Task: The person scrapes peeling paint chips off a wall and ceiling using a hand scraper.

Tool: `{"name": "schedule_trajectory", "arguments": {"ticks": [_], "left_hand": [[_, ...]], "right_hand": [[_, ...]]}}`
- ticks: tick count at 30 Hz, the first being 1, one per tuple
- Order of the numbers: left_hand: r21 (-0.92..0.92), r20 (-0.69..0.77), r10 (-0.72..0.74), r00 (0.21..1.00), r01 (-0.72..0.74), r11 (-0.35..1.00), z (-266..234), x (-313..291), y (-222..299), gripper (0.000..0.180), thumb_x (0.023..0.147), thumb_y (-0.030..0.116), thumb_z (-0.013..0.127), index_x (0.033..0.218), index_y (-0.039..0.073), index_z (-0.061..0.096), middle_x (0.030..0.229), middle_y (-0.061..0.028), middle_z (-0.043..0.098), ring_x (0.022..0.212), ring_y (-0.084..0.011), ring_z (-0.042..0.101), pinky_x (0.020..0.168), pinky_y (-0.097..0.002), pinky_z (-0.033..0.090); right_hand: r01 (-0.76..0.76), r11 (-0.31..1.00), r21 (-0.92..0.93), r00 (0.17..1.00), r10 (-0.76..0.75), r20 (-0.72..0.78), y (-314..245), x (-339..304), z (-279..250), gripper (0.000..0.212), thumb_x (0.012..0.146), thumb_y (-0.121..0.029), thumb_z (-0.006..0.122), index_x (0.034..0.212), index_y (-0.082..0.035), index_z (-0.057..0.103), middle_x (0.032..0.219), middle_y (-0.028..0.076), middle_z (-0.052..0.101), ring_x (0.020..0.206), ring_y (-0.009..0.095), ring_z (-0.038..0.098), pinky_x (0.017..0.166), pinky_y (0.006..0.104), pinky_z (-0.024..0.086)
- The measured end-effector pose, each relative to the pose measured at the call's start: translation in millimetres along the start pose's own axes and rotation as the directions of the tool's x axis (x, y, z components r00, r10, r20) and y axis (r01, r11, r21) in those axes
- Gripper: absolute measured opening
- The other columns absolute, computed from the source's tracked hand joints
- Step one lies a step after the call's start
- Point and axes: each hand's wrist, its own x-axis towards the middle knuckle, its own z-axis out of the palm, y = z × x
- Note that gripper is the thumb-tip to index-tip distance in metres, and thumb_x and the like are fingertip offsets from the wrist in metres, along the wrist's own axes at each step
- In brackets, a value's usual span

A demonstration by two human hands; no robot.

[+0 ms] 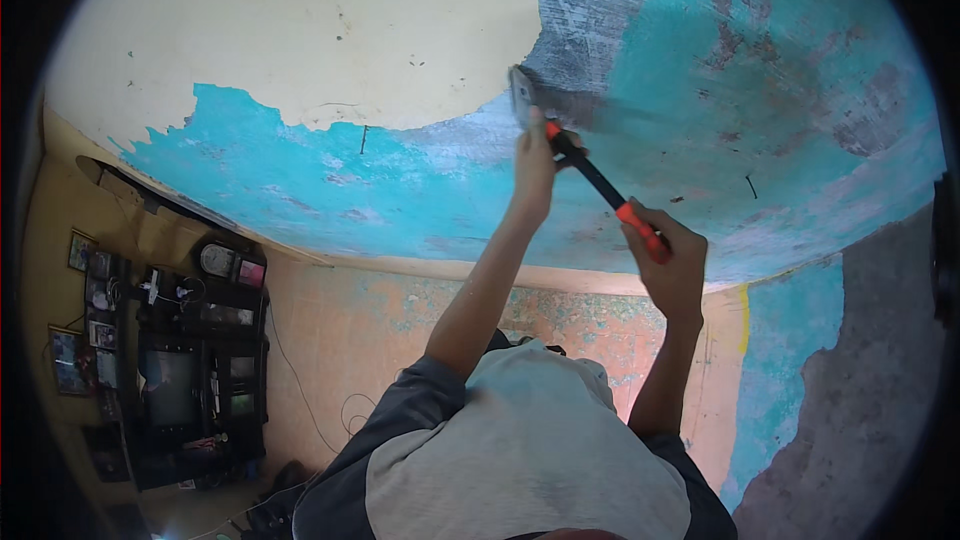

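Observation:
Both of my hands hold a long scraper [597, 176] with a black shaft, orange-red grip parts and a flat metal head. My left hand [535, 168] is closed just behind the head, while my right hand [672, 258] wraps round the end of the handle, lower and to the right. The scraper's head rests at the ragged edge of a cream paint layer [300, 20] on the wall. Around and below that edge, a turquoise layer [320, 165] and a scratched grey patch [590, 15] show. Part of the left fingers is hidden behind the tool.
One nail [363, 140] sticks out of the wall on the left, another nail [752, 187] on the right. At the far left stands a dark cabinet [262, 370] with a television [170, 387] and picture frames. A thin cable [292, 365] hangs beside it over the tiled floor.

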Motion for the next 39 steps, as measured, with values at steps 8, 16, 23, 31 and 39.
{"name": "schedule_trajectory", "arguments": {"ticks": [8, 16, 23, 31, 39], "left_hand": [[0.029, 0.022, -0.019, 1.000, 0.019, 0.999, -0.6, -1.8, -0.6, 0.057, 0.104, 0.058, 0.035, 0.098, 0.004, 0.050, 0.081, -0.0113, 0.065, 0.079, -0.0245, 0.069, 0.079, -0.0402, 0.058], [0.053, -0.009, 0.009, 1.000, -0.009, 0.999, -12.9, 0.0, 7.4, 0.056, 0.104, 0.057, 0.036, 0.101, 0.003, 0.051, 0.084, -0.0132, 0.066, 0.082, -0.0252, 0.069, 0.080, -0.0401, 0.058], [-0.021, 0.059, -0.062, 0.996, 0.064, 0.998, -0.4, -6.2, 4.2, 0.053, 0.105, 0.056, 0.037, 0.099, 0.005, 0.051, 0.082, -0.0116, 0.066, 0.078, -0.0239, 0.067, 0.078, -0.0388, 0.057], [0.037, 0.047, -0.040, 0.998, 0.038, 0.999, -21.2, -2.4, 3.2, 0.052, 0.105, 0.054, 0.037, 0.101, 0.005, 0.053, 0.085, -0.0120, 0.067, 0.085, -0.0232, 0.068, 0.080, -0.0394, 0.057], [0.027, 0.069, -0.087, 0.994, 0.085, 0.996, -37.3, -3.0, 1.0, 0.050, 0.106, 0.052, 0.038, 0.105, 0.004, 0.053, 0.089, -0.0133, 0.068, 0.089, -0.0227, 0.068, 0.081, -0.0404, 0.055]], "right_hand": [[-0.087, 0.995, 0.058, 0.995, 0.089, -0.040, 12.4, -10.4, 0.9, 0.031, 0.087, -0.011, 0.076, 0.117, -0.003, 0.072, 0.079, 0.010, 0.069, 0.065, 0.010, 0.054, 0.062, 0.0251, 0.045], [-0.116, 0.992, 0.054, 0.993, 0.117, -0.022, -0.7, -4.6, 11.9, 0.030, 0.086, -0.011, 0.077, 0.115, -0.004, 0.073, 0.079, 0.010, 0.070, 0.064, 0.010, 0.054, 0.060, 0.0252, 0.046], [-0.217, 0.975, 0.042, 0.976, 0.218, -0.024, 5.9, -11.8, -4.7, 0.031, 0.087, -0.012, 0.076, 0.117, -0.004, 0.072, 0.076, 0.008, 0.067, 0.062, 0.008, 0.051, 0.058, 0.0247, 0.044], [-0.153, 0.988, 0.029, 0.988, 0.154, -0.030, -7.3, -12.0, 17.2, 0.032, 0.087, -0.013, 0.076, 0.117, -0.005, 0.072, 0.080, 0.012, 0.070, 0.064, 0.010, 0.055, 0.061, 0.0255, 0.046], [-0.056, 0.998, -0.002, 0.998, 0.056, -0.006, -7.3, -3.9, 19.1, 0.031, 0.086, -0.013, 0.077, 0.115, -0.005, 0.073, 0.087, 0.014, 0.073, 0.067, 0.014, 0.060, 0.063, 0.0268, 0.049]]}}
